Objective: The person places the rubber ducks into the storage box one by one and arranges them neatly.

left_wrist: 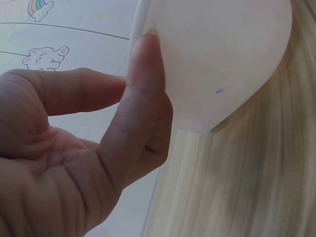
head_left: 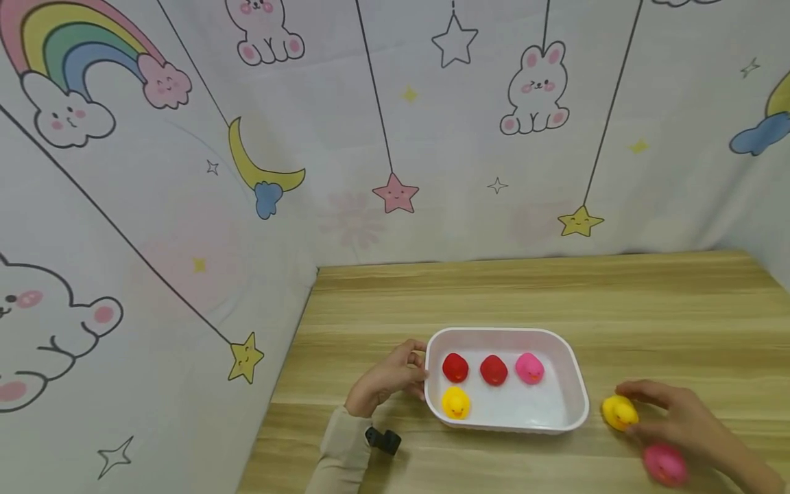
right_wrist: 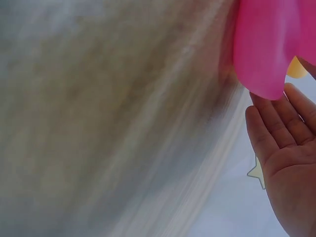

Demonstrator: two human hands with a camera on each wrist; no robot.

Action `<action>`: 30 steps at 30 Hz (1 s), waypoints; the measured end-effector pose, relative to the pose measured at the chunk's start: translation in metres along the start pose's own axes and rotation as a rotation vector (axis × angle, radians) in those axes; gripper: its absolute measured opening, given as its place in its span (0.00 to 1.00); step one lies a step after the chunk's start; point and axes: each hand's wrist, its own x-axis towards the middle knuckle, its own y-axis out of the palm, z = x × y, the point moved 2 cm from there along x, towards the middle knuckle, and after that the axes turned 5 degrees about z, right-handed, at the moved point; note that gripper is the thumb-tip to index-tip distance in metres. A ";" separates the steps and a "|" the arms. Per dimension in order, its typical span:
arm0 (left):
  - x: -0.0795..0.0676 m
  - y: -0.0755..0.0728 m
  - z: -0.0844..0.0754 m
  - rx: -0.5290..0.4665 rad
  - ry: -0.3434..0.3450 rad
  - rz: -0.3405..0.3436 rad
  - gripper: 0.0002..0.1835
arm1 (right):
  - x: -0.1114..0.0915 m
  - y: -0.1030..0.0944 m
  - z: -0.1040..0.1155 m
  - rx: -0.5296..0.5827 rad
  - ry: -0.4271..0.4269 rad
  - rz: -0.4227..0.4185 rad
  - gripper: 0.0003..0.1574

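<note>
In the head view my left hand [head_left: 395, 374] holds the left end of a white plastic tray [head_left: 506, 427]. The left wrist view shows a straight finger lying along the tray's outer wall [left_wrist: 222, 59], its tip near the rim, with other fingers bent beside it. Inside the tray are two red toy ducks [head_left: 455, 368], a pink toy duck [head_left: 529, 369] and a yellow toy duck [head_left: 456, 403]. Right of the tray, my right hand [head_left: 685, 418] pinches another yellow toy duck [head_left: 619, 413] between thumb and fingers. A second pink toy duck [head_left: 665, 465] lies just below that hand.
The tray stands on a wood-grain table [head_left: 494, 295]. A white cloth backdrop [head_left: 345, 123] with printed rabbits, stars and a rainbow rises behind it and along the left. A small black device [head_left: 384, 440] is strapped at my left wrist.
</note>
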 end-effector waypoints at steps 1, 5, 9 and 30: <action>0.000 0.000 0.000 0.000 0.002 0.001 0.27 | 0.001 0.001 0.000 -0.009 -0.008 -0.001 0.34; 0.000 0.000 -0.001 0.002 0.008 0.001 0.27 | 0.004 0.002 -0.002 -0.042 -0.043 0.009 0.34; 0.000 0.001 0.000 -0.005 0.003 -0.005 0.27 | 0.005 0.003 -0.004 -0.035 -0.079 0.030 0.33; 0.000 0.001 -0.001 -0.008 0.002 -0.016 0.27 | 0.015 -0.016 0.012 0.081 -0.140 -0.015 0.34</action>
